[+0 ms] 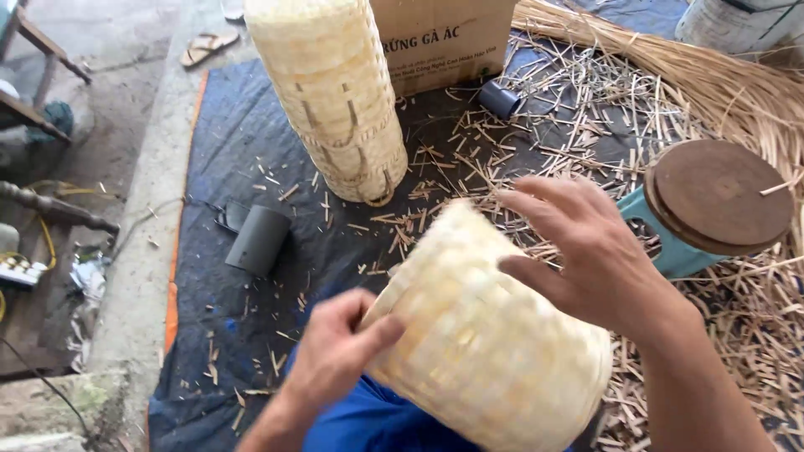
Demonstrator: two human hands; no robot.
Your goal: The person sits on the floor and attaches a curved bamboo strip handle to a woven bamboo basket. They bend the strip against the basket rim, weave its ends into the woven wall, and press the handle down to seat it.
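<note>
a pale woven basket [486,343] lies tilted on its side across the person's lap, over blue cloth [368,423], close under the camera. the left hand [335,351] presses on its near left side, fingers curled against the weave and thumb laid on top. the right hand [586,251] sits over the basket's upper right edge with fingers spread and slightly blurred; whether it grips or only touches the weave cannot be told. a dark tarp [243,151] covers the ground ahead, littered with short cut strips [502,151]. a taller stack of the same woven baskets [335,92] stands upright on the tarp beyond the hands, just in front of a cardboard box [444,38]. a dark cylinder [260,240] lies on the tarp to the left, and a small dark tube [500,98] lies near the box. to the right, a teal stool [670,243] carries a round brown disc [720,194], near the right hand. a long bundle of loose straw-coloured strands [712,75] sweeps across the upper right. a sandal [208,46] rests on the concrete at top left.
</note>
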